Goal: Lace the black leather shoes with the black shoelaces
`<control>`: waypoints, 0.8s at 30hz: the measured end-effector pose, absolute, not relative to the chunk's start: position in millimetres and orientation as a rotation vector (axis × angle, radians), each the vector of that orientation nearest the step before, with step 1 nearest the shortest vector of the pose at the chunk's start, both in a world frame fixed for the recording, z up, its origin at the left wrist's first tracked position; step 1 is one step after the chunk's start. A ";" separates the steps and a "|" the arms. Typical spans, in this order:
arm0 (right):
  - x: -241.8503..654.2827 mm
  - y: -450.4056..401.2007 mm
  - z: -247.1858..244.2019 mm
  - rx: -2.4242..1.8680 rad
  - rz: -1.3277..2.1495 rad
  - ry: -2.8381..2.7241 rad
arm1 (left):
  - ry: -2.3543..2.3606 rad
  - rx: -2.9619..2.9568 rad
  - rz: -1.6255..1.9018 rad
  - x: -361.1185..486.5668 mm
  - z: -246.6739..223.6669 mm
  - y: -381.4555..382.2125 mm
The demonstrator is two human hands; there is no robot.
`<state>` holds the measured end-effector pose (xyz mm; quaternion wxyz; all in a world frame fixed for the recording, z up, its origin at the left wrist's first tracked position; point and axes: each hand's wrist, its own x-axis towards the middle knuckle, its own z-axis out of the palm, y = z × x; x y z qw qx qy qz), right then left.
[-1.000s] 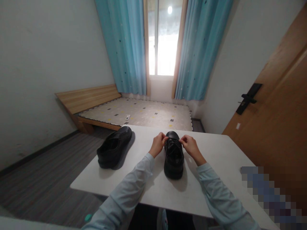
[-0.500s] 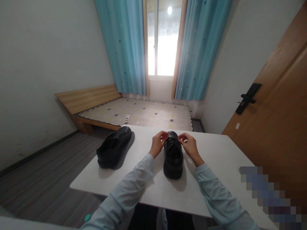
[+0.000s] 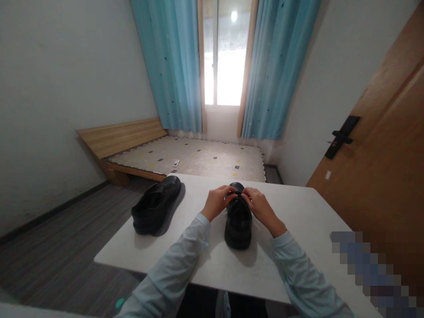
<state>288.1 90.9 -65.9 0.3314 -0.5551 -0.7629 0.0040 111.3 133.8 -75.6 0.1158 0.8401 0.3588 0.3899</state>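
Observation:
A black lace-up shoe (image 3: pixel 238 232) rests on the white table (image 3: pixel 205 267), its toe pointing away from me and its heel nearest. Over the front of its lacing, my left hand (image 3: pixel 218 199) pinches the black shoelace from the left side. From the right, my right hand (image 3: pixel 261 206) also has its fingers closed on the lace, its tips close to the left hand's. The fingers partly cover the lacing, and the lace ends are too dark to make out. To the left lies a second black shoe (image 3: pixel 155 207), untouched, its toe angled away to the right.
Beyond the table stands a low bed (image 3: pixel 198 154) with a patterned mattress and a small white remote-like object (image 3: pixel 176 163) on it. A wooden door (image 3: pixel 380 145) is at the right. A green object (image 3: pixel 119 303) lies on the floor at lower left.
Both hands have come closer together over the shoe's lacing, and the right hand has moved inward to the left. The second shoe stays in place.

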 end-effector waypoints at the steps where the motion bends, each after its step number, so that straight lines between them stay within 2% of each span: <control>1: 287.6 91.5 -66.6 -1.441 -0.001 -2.001 | 1.060 2.484 1.135 111.4 -75.9 133.8; 15: 286.1 99.0 -72.7 -1.443 0.056 -1.931 | 1.089 2.546 1.059 113.0 -70.6 130.8; 24: 296.1 98.8 -74.5 -1.397 0.212 -1.743 | 1.074 2.525 1.133 105.5 -72.3 135.9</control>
